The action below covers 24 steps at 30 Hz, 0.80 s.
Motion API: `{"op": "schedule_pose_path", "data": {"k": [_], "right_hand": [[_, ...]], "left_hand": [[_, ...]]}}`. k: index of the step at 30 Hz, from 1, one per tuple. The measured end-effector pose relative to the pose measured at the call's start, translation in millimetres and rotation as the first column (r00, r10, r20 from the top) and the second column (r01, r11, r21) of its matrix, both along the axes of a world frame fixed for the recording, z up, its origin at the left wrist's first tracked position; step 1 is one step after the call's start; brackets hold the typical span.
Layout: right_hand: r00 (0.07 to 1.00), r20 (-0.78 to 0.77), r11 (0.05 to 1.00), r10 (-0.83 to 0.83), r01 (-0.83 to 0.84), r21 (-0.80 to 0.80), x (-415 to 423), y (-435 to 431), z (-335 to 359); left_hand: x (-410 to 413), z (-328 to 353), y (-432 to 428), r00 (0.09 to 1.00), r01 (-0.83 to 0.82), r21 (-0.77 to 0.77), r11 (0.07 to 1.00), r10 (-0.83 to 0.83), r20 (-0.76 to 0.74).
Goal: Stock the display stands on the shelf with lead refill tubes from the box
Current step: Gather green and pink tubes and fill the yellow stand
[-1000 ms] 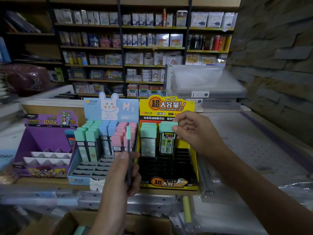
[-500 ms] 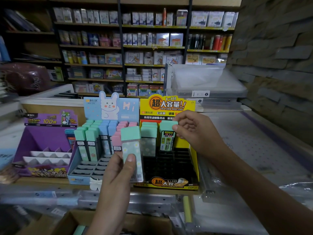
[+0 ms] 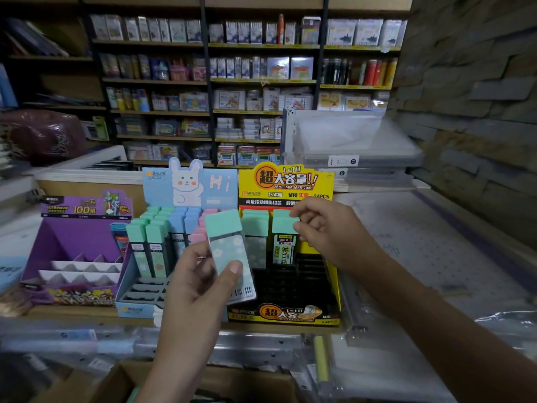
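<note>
1. Two hands busy: the left hand (image 3: 197,286) pinches a mint-capped refill tube (image 3: 229,251) between thumb and fingers, cap up, long axis near upright, top leaning a bit left.
2. The right hand (image 3: 328,231) pinches the cap of a seated tube (image 3: 284,245) in the back row of the yellow stand (image 3: 284,314).
3. The held tube hovers just left of that stand's open black slots, so I'd guess the left hand is nearer and goes down-right.

Ctr: L hand (image 3: 200,286) holds mint-capped lead tube (image 3: 228,248) roughly upright, thumb on its front, before blue bunny stand (image 3: 189,184). R hand (image 3: 328,231) seems to pinch cap of slotted tube (image 3: 284,245) in yellow stand (image 3: 290,184), ctr right. Purple stand (image 3: 75,234) at left; cardboard box (image 3: 110,382) at bottom edge.
</note>
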State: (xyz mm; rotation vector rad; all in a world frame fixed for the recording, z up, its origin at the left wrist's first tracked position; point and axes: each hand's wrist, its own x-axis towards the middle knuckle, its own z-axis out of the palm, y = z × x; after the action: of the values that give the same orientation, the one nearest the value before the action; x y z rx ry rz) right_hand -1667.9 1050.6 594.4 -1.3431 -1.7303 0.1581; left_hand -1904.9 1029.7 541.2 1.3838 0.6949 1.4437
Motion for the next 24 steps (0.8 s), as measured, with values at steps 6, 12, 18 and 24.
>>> {"op": "schedule_pose_path", "data": {"k": [6, 12, 18, 24], "right_hand": [[0.999, 0.018, 0.999, -0.048, 0.048, 0.003, 0, 0, -1], [0.998, 0.015, 0.998, -0.056, 0.056, -0.007, 1, 1, -2], [0.998, 0.002, 0.998, -0.066, 0.066, -0.005, 2, -1, -2], [0.997, 0.007, 0.997, -0.072, 0.072, 0.001, 1, -2, 0]], "left_hand": [[-4, 28, 12, 0.995, -0.026, 0.099, 0.995, 0.036, -0.098], [1, 59, 28, 0.955, -0.082, 0.308, 0.948, 0.163, -0.248], [13, 76, 40, 0.920, -0.021, 0.385, 0.923, 0.169, -0.355], [22, 90, 50, 0.888, 0.056, 0.390, 0.919, 0.133, -0.440]]}}
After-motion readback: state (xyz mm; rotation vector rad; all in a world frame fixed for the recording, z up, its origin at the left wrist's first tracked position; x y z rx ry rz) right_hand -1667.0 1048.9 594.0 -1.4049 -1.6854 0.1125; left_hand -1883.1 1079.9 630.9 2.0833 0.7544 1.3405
